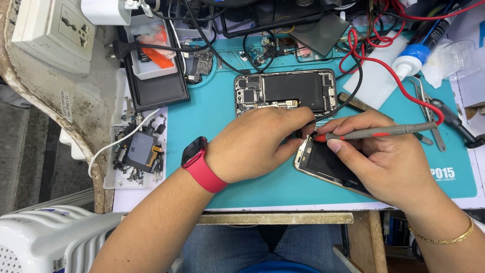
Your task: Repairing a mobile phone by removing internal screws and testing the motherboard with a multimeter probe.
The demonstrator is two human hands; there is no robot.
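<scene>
Right hand [389, 156] pinches a grey probe w/ red tip and red lead [376, 132], tip down at top edge of the gold-framed phone panel [323, 164] lying tilted on the teal mat [227, 116]. Left hand [257, 144] fingers curled narrow at same spot, can't tell what they grip. Opened phone body [285, 91] just behind the knuckles, tray [156, 91] to the left; free mat mostly front-left, cables crowd the back.

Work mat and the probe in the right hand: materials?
Work mat: looks like matte teal silicone or rubber, flat with moulded recesses near its top edge. Probe: likely grey and red plastic, smooth; red lead attached. Tip material hidden by the right hand.
</scene>
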